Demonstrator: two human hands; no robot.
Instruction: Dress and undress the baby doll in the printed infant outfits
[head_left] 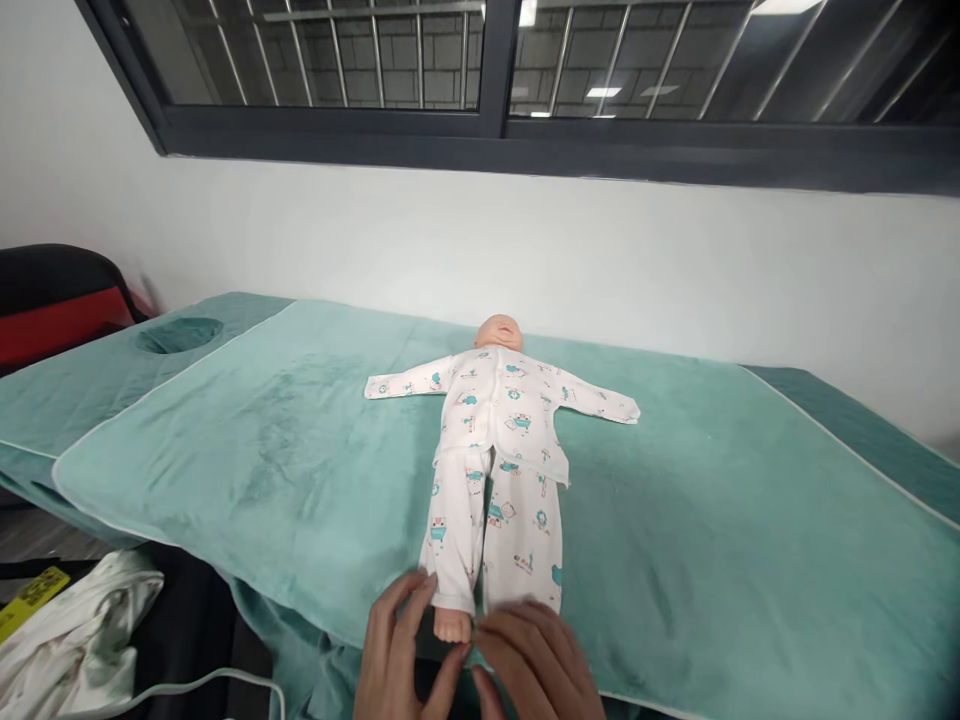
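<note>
A baby doll [499, 332] lies on its back on a green plush cover, dressed in a white printed top [504, 405] and matching trousers [457, 530]. Its arms are spread inside the long sleeves. One bare foot [452, 625] shows below the left trouser leg; the other foot is hidden behind my fingers. My left hand [405, 650] is beside that bare foot, fingers apart, with the index fingertip at the trouser cuff and the thumb below the toes. My right hand [532, 655] is bent over the end of the right trouser leg, and what its fingers hold is hidden.
The green cover [300, 450] is spread over a bed with a round hole [180, 335] at the left. A white cloth [90, 630] and a pale cable [210, 680] are at the lower left. A red and black chair back [64, 305] stands left; a wall and barred window are behind.
</note>
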